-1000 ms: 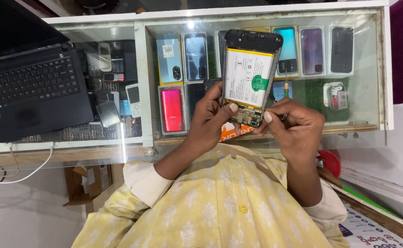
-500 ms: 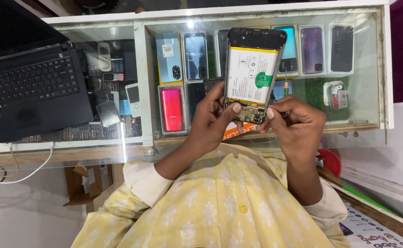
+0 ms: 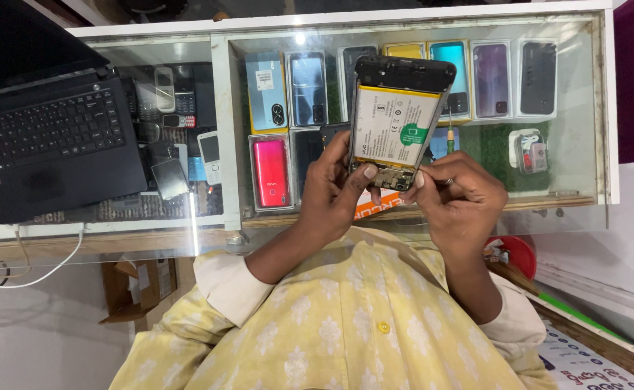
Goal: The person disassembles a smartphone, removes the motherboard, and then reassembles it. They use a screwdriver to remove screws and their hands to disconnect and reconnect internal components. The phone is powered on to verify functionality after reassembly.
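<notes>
We hold opened phone (image 3: 396,123) above glass counter (image 3: 223,130); L hand (image 3: 339,191) clamped on lower edge, R hand (image 3: 458,198) pinching by bottom board. Light, stiff, exposed internals prob. fragile: grip frame edges only.

Both hands are bunched tight under the opened phone (image 3: 398,123), left hand (image 3: 335,191) and right hand (image 3: 458,198) almost touching — no way through between them. Beneath lies the glass counter top (image 3: 548,184), flat and bare to the right of the right hand, so there is room to pass there. To the left the black laptop (image 3: 50,144) blocks the counter. The gap between laptop and left hand looks open — reflections make it hard to judge.
</notes>
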Demonstrator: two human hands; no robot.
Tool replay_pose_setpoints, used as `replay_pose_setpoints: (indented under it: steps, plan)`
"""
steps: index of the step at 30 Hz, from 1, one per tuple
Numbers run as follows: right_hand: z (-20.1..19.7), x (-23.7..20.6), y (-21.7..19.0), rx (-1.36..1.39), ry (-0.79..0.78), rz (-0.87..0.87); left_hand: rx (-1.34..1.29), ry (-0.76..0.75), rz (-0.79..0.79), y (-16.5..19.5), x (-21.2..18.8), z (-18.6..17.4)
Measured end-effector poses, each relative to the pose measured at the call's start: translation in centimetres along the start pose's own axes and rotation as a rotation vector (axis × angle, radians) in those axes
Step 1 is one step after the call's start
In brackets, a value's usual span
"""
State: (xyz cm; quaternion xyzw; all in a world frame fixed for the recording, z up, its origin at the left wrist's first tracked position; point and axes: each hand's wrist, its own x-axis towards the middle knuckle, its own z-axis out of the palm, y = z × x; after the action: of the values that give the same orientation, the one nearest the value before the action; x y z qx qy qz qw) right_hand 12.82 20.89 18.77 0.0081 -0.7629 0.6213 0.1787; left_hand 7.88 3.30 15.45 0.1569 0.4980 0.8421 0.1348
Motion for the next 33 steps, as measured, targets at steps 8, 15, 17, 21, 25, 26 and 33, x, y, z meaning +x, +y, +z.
replay_pose_setpoints:
  steps: [8, 15, 17, 21, 25, 26, 33]
  plan:
    - [0.1, -0.2, 0.2, -0.055, 0.005, -0.019, -0.027, -0.004, 0.031, -0.3, -0.1, 0.0]
    - [0.3, -0.4, 0.0, -0.022, 0.013, -0.016, -0.043, 0.009, 0.027, -0.4, -0.3, 0.1]
    - [0.3, -0.5, -0.2, -0.025, 0.011, -0.011, -0.043, 0.010, 0.030, -0.4, -0.4, 0.1]
    - [0.6, -0.6, -0.6, -0.038, 0.020, -0.027, -0.059, 0.000, 0.039, -0.5, -0.4, -0.1]
    - [0.7, -0.6, -1.5, -0.083, 0.018, -0.063, -0.077, -0.022, 0.047, -0.7, -0.8, -0.3]
    - [0.7, -0.7, -1.8, -0.099, 0.018, -0.085, -0.073, -0.031, 0.050, -0.6, -1.0, -0.3]
    - [-0.2, -1.9, -4.4, -0.378, 0.050, -0.363, -0.098, -0.157, 0.187, 1.4, -2.6, 0.4]
